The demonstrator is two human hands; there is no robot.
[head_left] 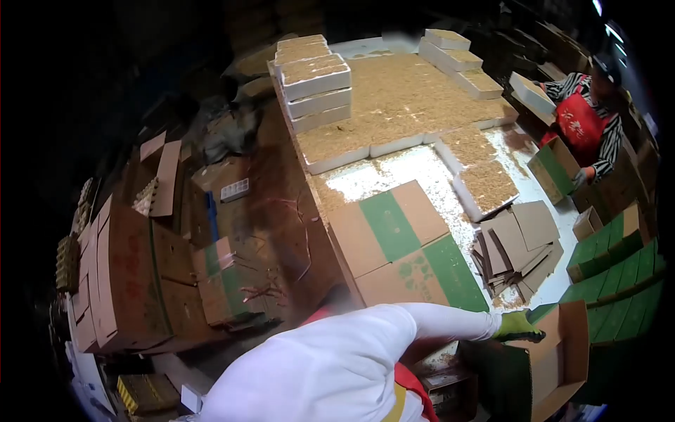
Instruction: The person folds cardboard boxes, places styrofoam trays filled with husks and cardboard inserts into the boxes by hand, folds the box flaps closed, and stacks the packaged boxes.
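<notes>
My left hand point(519, 327), in a yellow-green glove with dark fingertips, reaches out from a white sleeve at the lower right. Its fingers are together over the upper left edge of an open cardboard box point(545, 369), gripping that edge. The box is brown inside, with a green outer side. Left of the hand, on the table, lie flat green-and-brown cardboard boxes point(394, 239). Just above the hand is a pile of folded cardboard pieces point(520, 246). My right hand is out of view.
White trays filled with brown crumbly material point(415, 91) cover the far table, some stacked. A co-worker in a red apron point(583, 123) handles a tray and a box at the right. Green boxes point(619, 288) stand at right; large cartons point(133, 281) at left.
</notes>
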